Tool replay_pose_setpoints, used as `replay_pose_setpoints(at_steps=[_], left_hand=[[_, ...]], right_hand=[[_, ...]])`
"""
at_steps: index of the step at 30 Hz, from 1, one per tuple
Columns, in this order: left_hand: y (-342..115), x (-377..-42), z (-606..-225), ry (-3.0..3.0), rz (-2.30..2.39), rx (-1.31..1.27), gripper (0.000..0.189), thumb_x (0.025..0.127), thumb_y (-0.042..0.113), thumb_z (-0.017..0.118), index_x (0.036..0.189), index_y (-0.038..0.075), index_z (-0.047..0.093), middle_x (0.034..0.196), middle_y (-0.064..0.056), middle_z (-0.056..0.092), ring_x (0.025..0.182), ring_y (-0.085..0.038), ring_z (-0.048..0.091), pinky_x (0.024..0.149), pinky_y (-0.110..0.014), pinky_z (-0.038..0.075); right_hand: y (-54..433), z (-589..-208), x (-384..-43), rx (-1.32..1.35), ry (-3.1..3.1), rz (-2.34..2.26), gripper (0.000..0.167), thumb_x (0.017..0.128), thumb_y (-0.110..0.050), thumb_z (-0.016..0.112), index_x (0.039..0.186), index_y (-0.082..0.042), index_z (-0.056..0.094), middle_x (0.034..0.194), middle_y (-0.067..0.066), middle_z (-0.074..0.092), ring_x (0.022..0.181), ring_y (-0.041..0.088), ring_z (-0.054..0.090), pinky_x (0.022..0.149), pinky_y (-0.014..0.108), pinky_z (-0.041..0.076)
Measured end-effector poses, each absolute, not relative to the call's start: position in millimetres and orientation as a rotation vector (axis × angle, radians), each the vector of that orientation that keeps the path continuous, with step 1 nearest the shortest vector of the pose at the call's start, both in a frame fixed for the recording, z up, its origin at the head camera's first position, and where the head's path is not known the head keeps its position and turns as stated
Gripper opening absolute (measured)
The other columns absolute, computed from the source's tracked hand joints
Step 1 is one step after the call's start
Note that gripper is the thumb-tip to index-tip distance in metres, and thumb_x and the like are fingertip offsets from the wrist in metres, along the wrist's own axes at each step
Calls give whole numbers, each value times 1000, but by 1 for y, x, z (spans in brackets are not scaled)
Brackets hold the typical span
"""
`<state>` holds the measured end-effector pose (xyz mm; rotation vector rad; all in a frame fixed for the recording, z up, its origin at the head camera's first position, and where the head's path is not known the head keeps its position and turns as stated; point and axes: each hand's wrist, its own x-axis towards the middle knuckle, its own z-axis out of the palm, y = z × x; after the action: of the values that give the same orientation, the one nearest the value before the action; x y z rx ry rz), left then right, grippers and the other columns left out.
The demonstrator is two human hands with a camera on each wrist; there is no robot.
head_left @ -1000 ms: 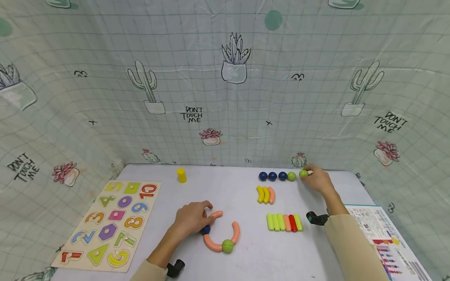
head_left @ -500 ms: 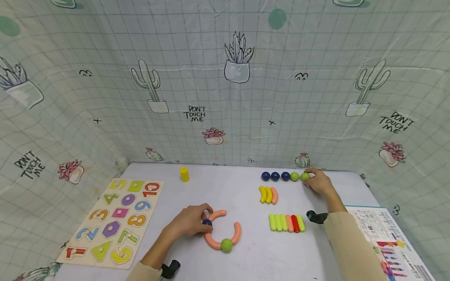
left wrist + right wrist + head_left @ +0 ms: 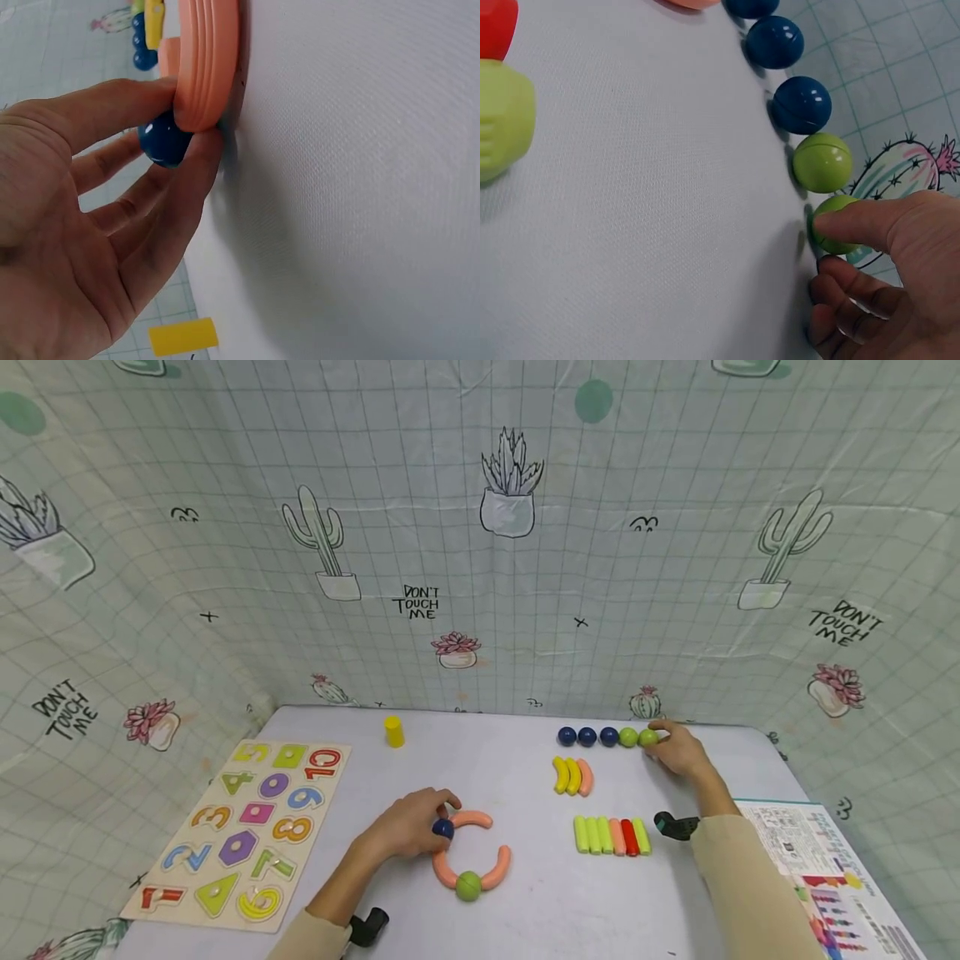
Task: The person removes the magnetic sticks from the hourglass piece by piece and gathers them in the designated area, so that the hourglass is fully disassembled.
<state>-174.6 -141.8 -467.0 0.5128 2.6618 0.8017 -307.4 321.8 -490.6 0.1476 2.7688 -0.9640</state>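
Note:
My left hand [image 3: 408,824] pinches a dark blue ball [image 3: 443,828] between thumb and fingers in the head view. Joined to that ball are curved pink sticks, one above [image 3: 472,818] and one below [image 3: 442,868]. A green ball [image 3: 468,886] links the lower stick to another curved pink stick [image 3: 498,867], leaving a gap at the upper right. In the left wrist view, thumb and a fingertip touch a ridged pink stick [image 3: 208,64] beside the blue ball [image 3: 163,140]. My right hand [image 3: 681,750] pinches a green ball [image 3: 836,223] at the end of a row of balls.
Blue balls [image 3: 588,737] and another green ball [image 3: 628,737] make up the row. Curved yellow and pink sticks [image 3: 573,777] and straight sticks [image 3: 611,836] lie nearer. A yellow cylinder [image 3: 393,732] stands at the back. A number board [image 3: 247,827] lies left, a printed sheet [image 3: 825,868] right.
The right hand has brought its green ball left, against the row. The left hand has taken hold of the blue ball, and the joined pieces have turned, shifting the lower green ball left.

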Motion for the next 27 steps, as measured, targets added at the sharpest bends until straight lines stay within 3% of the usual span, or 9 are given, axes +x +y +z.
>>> replay_pose_setpoints(at_steps=[4, 11, 17, 24, 27], left_hand=[[-139, -175, -469, 2694, 802, 528, 47, 82, 9, 82, 125, 12, 65, 105, -3, 61, 87, -17, 54, 79, -39, 49], [-134, -177, -477, 2723, 884, 600, 42, 85, 3, 77, 125, 10, 65, 112, -8, 58, 79, -14, 51, 65, -27, 45], [-129, -182, -480, 2717, 893, 682, 37, 88, 4, 75, 124, 10, 66, 108, -5, 59, 88, -15, 53, 75, -29, 46], [-122, -189, -483, 2681, 912, 755, 37, 88, 2, 74, 124, 9, 66, 105, 0, 62, 90, -15, 56, 74, -24, 47], [-118, -191, -484, 2675, 917, 756, 36, 89, 2, 73, 123, 10, 67, 106, 0, 66, 89, -15, 58, 74, -24, 48]], right_hand=[[322, -493, -305, 146, 2764, -963, 57, 99, -20, 58, 147, 4, 39, 129, 35, 53, 105, 41, 60, 84, 50, 50], [322, -496, -303, 159, 2779, -943, 58, 99, -19, 59, 148, 4, 37, 129, 34, 54, 105, 41, 59, 85, 51, 50], [325, -495, -304, 140, 2805, -937, 61, 97, -19, 62, 147, 6, 37, 127, 34, 55, 102, 39, 60, 81, 48, 51], [310, -467, -298, 40, 2941, -981, 63, 97, -19, 62, 147, 9, 37, 135, 40, 43, 120, 52, 46, 94, 62, 45], [289, -451, -292, -55, 3021, -1011, 54, 98, -18, 62, 143, 6, 46, 126, 35, 52, 110, 46, 53, 84, 54, 50]])
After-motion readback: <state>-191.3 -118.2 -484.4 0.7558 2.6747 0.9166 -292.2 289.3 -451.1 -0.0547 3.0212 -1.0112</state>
